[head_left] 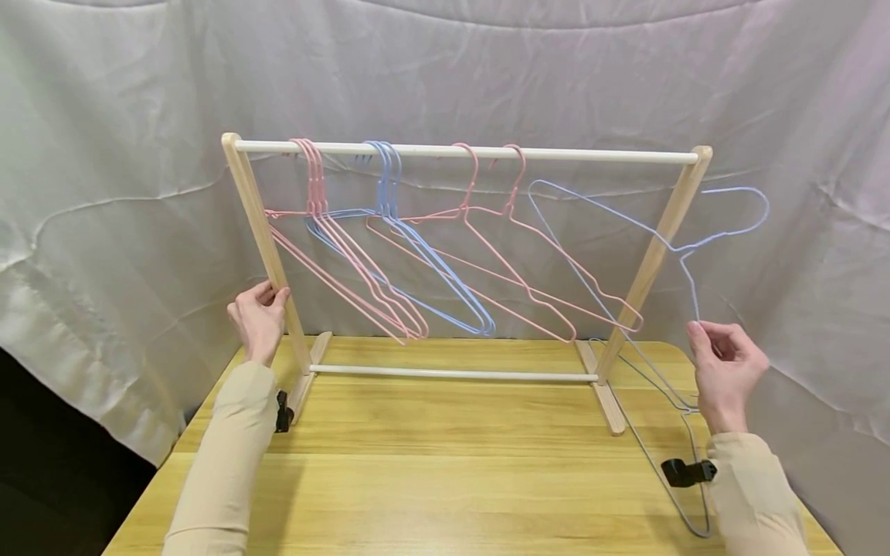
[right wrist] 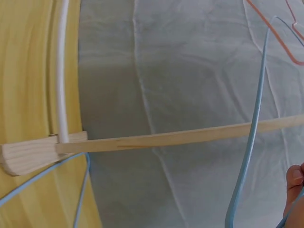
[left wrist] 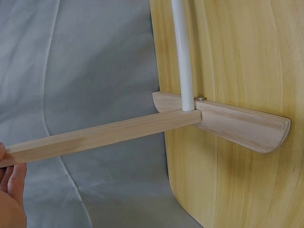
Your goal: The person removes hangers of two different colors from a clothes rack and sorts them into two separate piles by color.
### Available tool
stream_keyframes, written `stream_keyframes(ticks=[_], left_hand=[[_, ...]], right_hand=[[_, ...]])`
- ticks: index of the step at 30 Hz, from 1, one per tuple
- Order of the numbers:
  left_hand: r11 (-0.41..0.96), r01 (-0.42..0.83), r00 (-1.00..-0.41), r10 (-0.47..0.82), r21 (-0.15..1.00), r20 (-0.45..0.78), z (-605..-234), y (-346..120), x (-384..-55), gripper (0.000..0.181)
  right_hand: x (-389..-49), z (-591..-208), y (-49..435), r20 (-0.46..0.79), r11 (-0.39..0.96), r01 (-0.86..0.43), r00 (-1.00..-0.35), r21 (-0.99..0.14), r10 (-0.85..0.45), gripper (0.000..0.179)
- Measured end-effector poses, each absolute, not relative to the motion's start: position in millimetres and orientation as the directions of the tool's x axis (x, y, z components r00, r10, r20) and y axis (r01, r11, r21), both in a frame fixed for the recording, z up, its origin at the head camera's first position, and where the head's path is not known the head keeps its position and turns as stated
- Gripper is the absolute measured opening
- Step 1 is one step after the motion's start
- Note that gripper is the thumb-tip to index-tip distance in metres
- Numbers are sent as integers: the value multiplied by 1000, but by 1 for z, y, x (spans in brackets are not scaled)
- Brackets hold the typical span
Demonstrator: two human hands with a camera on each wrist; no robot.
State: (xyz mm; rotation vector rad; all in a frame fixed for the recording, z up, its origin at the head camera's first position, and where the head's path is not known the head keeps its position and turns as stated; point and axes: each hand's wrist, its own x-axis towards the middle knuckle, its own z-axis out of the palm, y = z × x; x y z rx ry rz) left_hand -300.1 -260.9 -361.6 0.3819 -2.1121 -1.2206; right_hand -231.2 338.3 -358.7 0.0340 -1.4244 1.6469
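My left hand [head_left: 259, 320] grips the left upright [head_left: 253, 201] of a wooden rack partway up, thumb on its near side. In the left wrist view, the fingers [left wrist: 16, 183] show at the edge around that post. Out to the right, my right hand [head_left: 726, 371] pinches the arm of a blue wire hanger [head_left: 673, 247] between thumb and fingertips. Its hook points right, and its far end passes by the rack's right upright [head_left: 657, 239]. Below this hand, a second blue hanger [head_left: 695, 531] lies on the table.
From the white top rail [head_left: 591, 155] hang several pink hangers [head_left: 316, 207] at the left, blue hangers [head_left: 384, 197] beside them, then two separate pink hangers [head_left: 467, 207]. A white lower bar [head_left: 452, 374] joins the rack's feet on the wooden table [head_left: 431, 479]. Grey curtain hangs behind.
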Motion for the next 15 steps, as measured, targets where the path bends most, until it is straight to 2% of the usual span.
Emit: stream_keyframes(ticks=[7, 15], left_hand=[[515, 65, -743, -547, 855, 386, -361, -261, -300, 36], [517, 79, -746, -537, 852, 394, -360, -260, -299, 35]], right_hand=[[-223, -380, 344, 562, 62, -702, -510, -710, 651, 2], [-215, -403, 349, 541, -39, -810, -425, -585, 725, 4]])
